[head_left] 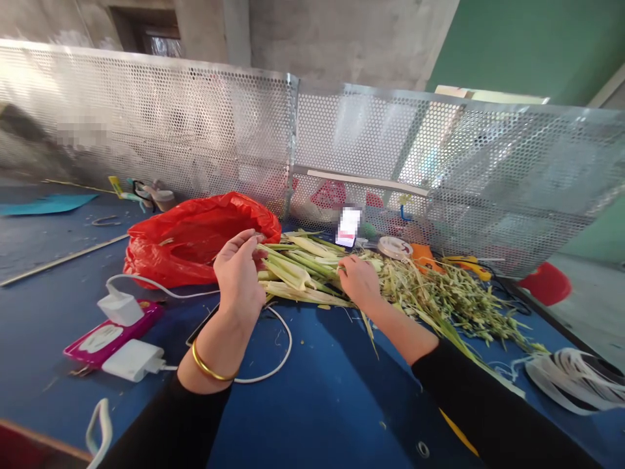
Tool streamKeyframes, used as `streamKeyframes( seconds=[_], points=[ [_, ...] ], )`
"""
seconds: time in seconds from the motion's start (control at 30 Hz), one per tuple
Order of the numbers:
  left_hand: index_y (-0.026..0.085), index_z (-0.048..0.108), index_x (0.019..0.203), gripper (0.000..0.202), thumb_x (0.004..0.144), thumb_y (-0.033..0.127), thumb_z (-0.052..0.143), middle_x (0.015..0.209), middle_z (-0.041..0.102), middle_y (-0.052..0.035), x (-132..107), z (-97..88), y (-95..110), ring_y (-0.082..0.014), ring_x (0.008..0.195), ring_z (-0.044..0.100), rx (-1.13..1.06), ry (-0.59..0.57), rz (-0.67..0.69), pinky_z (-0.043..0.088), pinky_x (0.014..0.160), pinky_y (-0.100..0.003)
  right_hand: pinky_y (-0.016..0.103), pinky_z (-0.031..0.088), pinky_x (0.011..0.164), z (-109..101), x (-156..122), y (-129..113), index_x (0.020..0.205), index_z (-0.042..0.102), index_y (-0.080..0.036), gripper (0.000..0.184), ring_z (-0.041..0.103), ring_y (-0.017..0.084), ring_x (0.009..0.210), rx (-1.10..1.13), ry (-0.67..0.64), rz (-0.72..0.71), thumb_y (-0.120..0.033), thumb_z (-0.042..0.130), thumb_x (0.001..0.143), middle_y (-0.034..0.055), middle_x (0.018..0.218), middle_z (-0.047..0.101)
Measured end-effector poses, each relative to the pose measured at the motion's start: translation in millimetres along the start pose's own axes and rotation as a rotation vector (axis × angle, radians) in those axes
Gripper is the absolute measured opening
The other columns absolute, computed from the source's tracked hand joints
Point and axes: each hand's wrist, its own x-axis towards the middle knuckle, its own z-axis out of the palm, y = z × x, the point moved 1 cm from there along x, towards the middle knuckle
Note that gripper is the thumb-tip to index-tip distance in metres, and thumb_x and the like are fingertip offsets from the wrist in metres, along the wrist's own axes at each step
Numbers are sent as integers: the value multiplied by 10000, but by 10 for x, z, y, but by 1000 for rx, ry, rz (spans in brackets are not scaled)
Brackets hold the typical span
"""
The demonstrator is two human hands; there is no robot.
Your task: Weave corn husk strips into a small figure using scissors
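Note:
A bundle of pale green and yellowish plant stalks (303,270) lies across the blue table, with dry leafy seed heads (454,296) spread at its right end. My left hand (239,270), with a gold bangle at the wrist, is at the left ends of the stalks. Its thumb and fingers are pinched together; what they hold, if anything, is hidden. My right hand (360,280) lies over the middle of the bundle, fingers curled down and closed on the stalks. An open red plastic bag (170,254) stands just left of my left hand.
A magenta power strip (117,335) with white chargers lies at left, its white cable (288,352) looping under my left hand. Behind the stalks are a lit phone (347,227), a tape roll (394,247) and a perforated metal screen (351,137). White cord (571,378) is at right.

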Motion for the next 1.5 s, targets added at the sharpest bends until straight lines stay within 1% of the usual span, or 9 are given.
streamKeyframes(
  seconds=[0.17,0.33,0.57,0.67,0.87,1.03,1.17,1.3,1.5],
  points=[
    [155,617,815,219,597,174,621,714,635,-3,28,-15,22,-58,494,500,18,38,30,335,454,-178,324,381,880,-38,-69,-267,1122,601,-220,314,548,214,1007,117,-19,-277,-119,487,848,87,1136,601],
    [155,615,827,226,603,186,612,727,637,-3,34,-21,11,-53,488,493,36,41,56,329,447,-175,319,368,926,40,-42,-492,930,659,-224,247,542,198,1040,247,-36,-420,-64,515,809,73,1097,629],
    [145,661,814,211,613,204,648,775,666,-37,35,-6,-75,-70,542,520,103,-65,37,337,455,-175,275,446,678,-277,-112,-336,1013,553,-160,250,587,176,775,458,219,-61,-220,323,935,70,877,640],
    [157,694,813,181,649,223,655,762,673,-32,-46,38,-150,-90,612,554,215,-161,87,375,511,-183,256,451,606,-555,-256,-160,860,565,-179,177,554,154,667,820,385,186,-289,430,891,18,746,586],
    [208,715,957,261,749,341,631,891,721,-54,-556,154,-442,-196,881,635,536,-775,80,469,783,-297,234,447,513,-973,-691,151,711,583,-197,161,484,116,555,1347,401,514,-339,648,751,-24,646,540],
    [239,705,1016,314,724,347,662,1012,713,-37,-884,144,-635,-209,949,626,648,-991,78,465,784,-273,232,450,517,-1067,-1134,328,719,587,-204,174,500,109,563,1500,347,583,-344,688,738,-18,682,575],
    [204,717,796,218,791,359,564,679,674,-7,-958,133,-676,-162,598,588,721,-1141,46,430,562,-243,277,475,563,-1013,-1419,447,979,636,-233,269,576,150,638,1426,325,639,-380,670,757,8,795,656],
    [238,692,711,179,792,285,540,661,658,0,-979,141,-616,-169,620,586,974,-1169,352,386,561,-237,338,484,754,-1054,-1523,530,1055,642,-255,275,612,220,916,1020,341,473,-393,600,821,57,1044,665],
    [263,693,775,198,832,263,503,734,678,-33,-990,159,-581,-191,701,599,1152,-1342,667,398,674,-279,311,427,726,-1034,-1514,439,840,685,-244,124,590,208,812,358,-66,63,-263,563,843,49,842,659]
  ],
)
